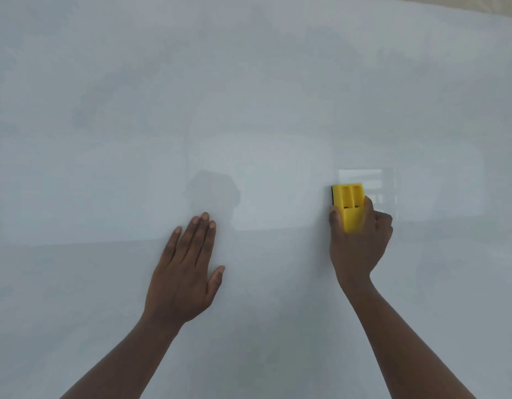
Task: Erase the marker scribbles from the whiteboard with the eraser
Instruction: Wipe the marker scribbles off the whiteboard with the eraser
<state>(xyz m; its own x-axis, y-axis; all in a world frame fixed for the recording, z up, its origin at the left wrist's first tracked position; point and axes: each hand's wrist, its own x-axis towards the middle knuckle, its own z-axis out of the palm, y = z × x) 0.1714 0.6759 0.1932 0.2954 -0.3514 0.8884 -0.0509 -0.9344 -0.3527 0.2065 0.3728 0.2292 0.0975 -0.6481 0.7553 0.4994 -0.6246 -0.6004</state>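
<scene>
— Status? 
— Right hand [359, 246] grips yellow eraser [349, 205] on whiteboard [249, 96]; left hand [185, 272] flat, open. No scribbles visible.
— Advice? 
— Keep pad flush, overlap strokes over faint smears.

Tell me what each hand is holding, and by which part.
The right hand holds the yellow eraser by its lower half, thumb on one side, fingers on the other. The left hand holds nothing; it lies flat and open on the whiteboard.

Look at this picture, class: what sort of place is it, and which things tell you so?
Probably a classroom or office, though little shows. A large whiteboard fills the view, the right hand holds a yellow eraser against it, and the left hand lies flat on it.
</scene>
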